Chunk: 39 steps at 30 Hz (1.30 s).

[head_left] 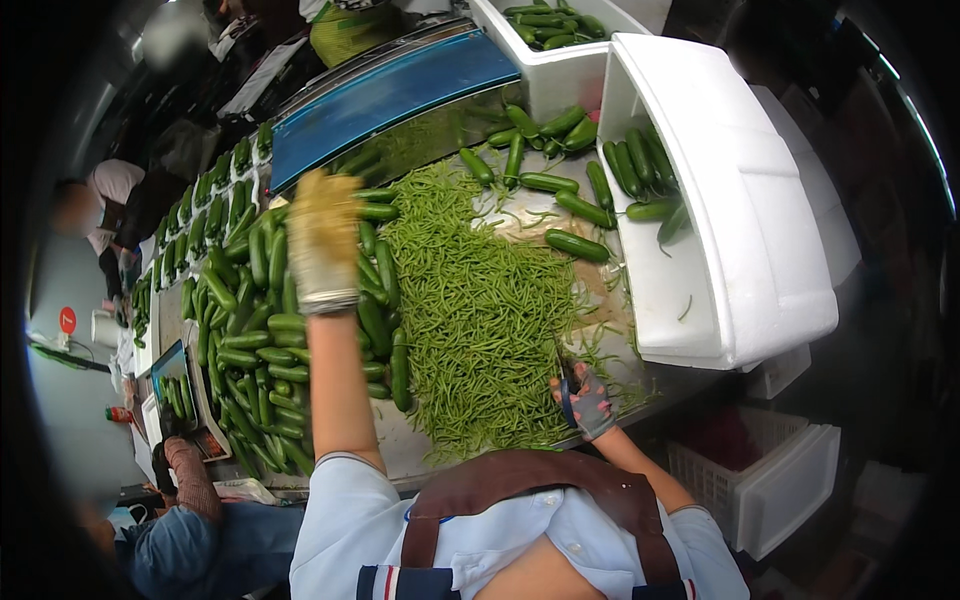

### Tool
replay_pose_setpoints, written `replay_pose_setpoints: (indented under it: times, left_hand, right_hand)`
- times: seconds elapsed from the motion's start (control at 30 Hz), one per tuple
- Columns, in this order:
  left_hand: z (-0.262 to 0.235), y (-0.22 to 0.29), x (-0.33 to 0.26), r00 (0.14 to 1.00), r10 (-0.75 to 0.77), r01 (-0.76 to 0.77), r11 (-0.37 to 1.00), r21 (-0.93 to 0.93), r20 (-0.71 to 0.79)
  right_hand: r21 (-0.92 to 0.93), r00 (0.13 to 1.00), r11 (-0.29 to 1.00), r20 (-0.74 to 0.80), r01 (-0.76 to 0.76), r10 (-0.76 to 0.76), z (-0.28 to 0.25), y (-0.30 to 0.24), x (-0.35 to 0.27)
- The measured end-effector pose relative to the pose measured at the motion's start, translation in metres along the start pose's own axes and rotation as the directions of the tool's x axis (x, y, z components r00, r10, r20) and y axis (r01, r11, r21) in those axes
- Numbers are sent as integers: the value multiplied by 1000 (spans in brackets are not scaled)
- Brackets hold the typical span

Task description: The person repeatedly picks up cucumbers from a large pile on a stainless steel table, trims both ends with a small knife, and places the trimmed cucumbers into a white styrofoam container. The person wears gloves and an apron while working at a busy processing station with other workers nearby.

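Stretched forward, my left hand (325,235) wears a yellow and white work glove. It is over the far part of the cucumber pile (285,340), and motion smears its fingers, so I cannot tell what they hold. At the near right edge of a wide heap of slender green pods (480,320), my right hand (588,402) wears a grey glove with pinkish patches. Its fingers close around a blue-handled tool (567,398) whose exact kind is unclear. Several loose cucumbers (575,243) lie beyond the heap, toward the right.
A white foam box (720,200) lies on its side at right, cucumbers at its mouth. Another foam box (555,75) stands behind. A blue-topped panel (390,100) borders the far side. Packed cucumber trays (205,215) line the left; a co-worker's arm (190,475) is near left.
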State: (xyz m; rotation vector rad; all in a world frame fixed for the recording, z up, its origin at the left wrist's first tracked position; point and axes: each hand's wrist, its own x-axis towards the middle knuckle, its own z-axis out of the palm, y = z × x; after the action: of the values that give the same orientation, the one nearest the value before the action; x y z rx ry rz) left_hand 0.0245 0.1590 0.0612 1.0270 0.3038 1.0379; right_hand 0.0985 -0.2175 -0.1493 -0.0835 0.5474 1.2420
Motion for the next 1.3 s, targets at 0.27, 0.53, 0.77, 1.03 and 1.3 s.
replay_pose_setpoints:
  times: [0.27,0.53,0.77,1.03,1.3]
  left_hand:
    - [141,-208,-23,443,-655,-791,37,611,612]
    - [155,-243,-9,482,-736,-750,-67,658,476]
    - [133,-160,-41,601,-570,-639,78,765,560]
    - [109,-92,-97,673,-503,-499,232,835,543]
    - [91,-71,-120,691,-489,-497,213,841,532]
  right_hand:
    - [389,957,896,266,-213,112,-59,-12,6]
    - [141,961,959,165,-248,224,-31,-18,-2]
    - [-15,997,997,12,73,-73,-5,-29,-2]
    - [-212,968,977,249,30,25,26,-32,12]
    - [-378,972,907,203,187,-116,16,-21,0]
